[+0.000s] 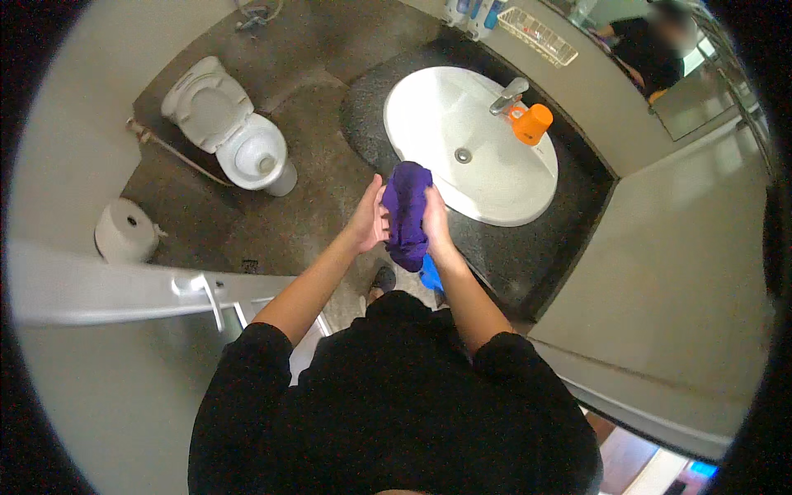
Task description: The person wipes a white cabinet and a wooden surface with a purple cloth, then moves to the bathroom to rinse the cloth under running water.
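Observation:
A bunched purple cloth point(408, 216) is held up in front of my body, beside the near edge of the white oval washbasin point(427, 117). My left hand point(370, 216) has its fingertips against the cloth's left side, thumb pointing up and away from it. On the opposite side, my right hand point(435, 216) grips the cloth, its fingers partly hidden by the fabric. An orange mug point(533, 124) lies tipped on the basin's rim by the chrome faucet point(509, 96). Below my right wrist shows a blue object point(430, 273), mostly covered.
A dark stone counter point(526, 272) surrounds the basin. Beyond it, a wire basket point(537, 37) hangs below a mirror point(699, 105). To the left stand a toilet point(253, 148) with its lid raised, a toilet-paper dispenser point(127, 232) and a white door with a handle point(210, 300).

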Motion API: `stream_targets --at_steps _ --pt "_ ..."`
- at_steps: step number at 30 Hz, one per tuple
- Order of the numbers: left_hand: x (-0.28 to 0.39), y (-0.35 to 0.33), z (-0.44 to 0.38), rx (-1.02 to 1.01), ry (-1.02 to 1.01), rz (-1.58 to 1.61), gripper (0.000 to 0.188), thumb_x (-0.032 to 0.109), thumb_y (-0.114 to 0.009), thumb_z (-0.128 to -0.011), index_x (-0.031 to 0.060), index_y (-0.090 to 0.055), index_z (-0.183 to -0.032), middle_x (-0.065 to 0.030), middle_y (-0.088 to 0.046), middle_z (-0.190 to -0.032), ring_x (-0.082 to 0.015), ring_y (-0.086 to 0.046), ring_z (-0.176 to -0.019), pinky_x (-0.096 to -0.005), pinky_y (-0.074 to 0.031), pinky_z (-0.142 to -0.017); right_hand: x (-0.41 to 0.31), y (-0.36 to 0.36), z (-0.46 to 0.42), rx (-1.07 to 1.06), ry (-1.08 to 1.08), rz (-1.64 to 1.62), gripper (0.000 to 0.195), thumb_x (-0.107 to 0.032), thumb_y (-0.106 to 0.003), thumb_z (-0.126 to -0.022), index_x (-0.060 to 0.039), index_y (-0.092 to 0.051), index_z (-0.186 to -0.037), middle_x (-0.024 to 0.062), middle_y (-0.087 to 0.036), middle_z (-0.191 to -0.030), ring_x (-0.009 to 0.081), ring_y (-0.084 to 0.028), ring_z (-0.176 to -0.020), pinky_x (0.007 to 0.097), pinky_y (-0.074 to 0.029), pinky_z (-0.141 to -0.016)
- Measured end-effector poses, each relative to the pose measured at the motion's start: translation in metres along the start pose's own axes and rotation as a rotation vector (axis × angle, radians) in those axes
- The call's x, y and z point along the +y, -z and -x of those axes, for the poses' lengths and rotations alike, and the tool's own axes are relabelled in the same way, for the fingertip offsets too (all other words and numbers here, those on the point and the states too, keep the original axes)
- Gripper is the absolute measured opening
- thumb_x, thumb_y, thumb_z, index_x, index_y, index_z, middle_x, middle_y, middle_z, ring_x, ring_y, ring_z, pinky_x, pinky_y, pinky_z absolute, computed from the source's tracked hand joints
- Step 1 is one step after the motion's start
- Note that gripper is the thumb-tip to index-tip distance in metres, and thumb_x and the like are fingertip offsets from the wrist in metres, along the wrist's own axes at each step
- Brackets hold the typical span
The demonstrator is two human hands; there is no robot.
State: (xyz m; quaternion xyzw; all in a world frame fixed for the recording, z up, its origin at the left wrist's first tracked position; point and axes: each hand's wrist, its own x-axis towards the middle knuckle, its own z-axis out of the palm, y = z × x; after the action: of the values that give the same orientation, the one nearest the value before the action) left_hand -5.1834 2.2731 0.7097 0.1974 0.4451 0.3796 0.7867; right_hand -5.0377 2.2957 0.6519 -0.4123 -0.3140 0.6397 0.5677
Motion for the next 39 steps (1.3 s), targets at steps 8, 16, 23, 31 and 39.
stream_targets --at_steps 8,16,23,31,39 --pt "0.015 -0.004 -0.073 -0.173 0.171 0.196 0.065 0.067 -0.036 -0.095 0.0150 -0.055 -0.130 -0.0070 -0.064 -0.119 -0.0221 -0.064 -0.105 -0.0401 -0.052 -0.091 -0.062 -0.024 -0.029 0.051 0.273 1.234 0.042 -0.021 -0.060 -0.086 0.0043 -0.057 -0.118 0.0232 -0.056 -0.105 0.0409 -0.052 -0.100 0.0470 -0.042 -0.090" --pt "0.044 0.000 -0.184 -0.532 0.454 0.488 0.059 0.059 -0.047 -0.094 0.0127 -0.057 -0.130 -0.0095 -0.064 -0.119 -0.0241 -0.062 -0.109 -0.0417 -0.047 -0.100 -0.097 0.041 -0.104 0.251 -0.065 0.838 0.050 -0.039 -0.047 -0.099 0.0055 -0.059 -0.118 0.0180 -0.065 -0.106 0.0319 -0.057 -0.112 0.0389 -0.039 -0.103" --pt "0.093 0.012 -0.217 -0.580 0.822 0.456 0.057 0.059 -0.045 -0.094 0.0128 -0.061 -0.125 -0.0092 -0.065 -0.115 -0.0251 -0.062 -0.107 -0.0437 -0.045 -0.102 -0.177 0.069 -0.237 0.850 -0.254 0.459 0.056 -0.061 -0.045 -0.096 -0.0071 -0.059 -0.103 0.0044 -0.059 -0.078 0.0120 -0.054 -0.058 0.0266 -0.039 -0.050" --pt "0.132 0.058 -0.228 -0.542 0.620 0.650 0.068 0.059 -0.035 -0.095 0.0130 -0.044 -0.144 -0.0108 -0.051 -0.141 -0.0282 -0.051 -0.126 -0.0461 -0.034 -0.112 -0.162 0.089 -0.293 0.665 -0.248 0.210 0.042 -0.051 -0.052 -0.097 -0.0118 -0.050 -0.083 -0.0050 -0.043 -0.057 0.0077 -0.036 -0.043 0.0250 -0.027 -0.041" --pt "0.170 0.063 -0.227 -0.337 0.337 0.491 0.069 0.061 -0.032 -0.096 0.0098 -0.048 -0.140 -0.0115 -0.055 -0.135 -0.0300 -0.054 -0.121 -0.0457 -0.039 -0.108 -0.157 0.094 -0.297 0.748 -0.149 0.251 0.044 -0.049 -0.053 -0.097 -0.0110 -0.050 -0.076 -0.0063 -0.035 -0.054 0.0079 -0.030 -0.043 0.0258 -0.021 -0.041"
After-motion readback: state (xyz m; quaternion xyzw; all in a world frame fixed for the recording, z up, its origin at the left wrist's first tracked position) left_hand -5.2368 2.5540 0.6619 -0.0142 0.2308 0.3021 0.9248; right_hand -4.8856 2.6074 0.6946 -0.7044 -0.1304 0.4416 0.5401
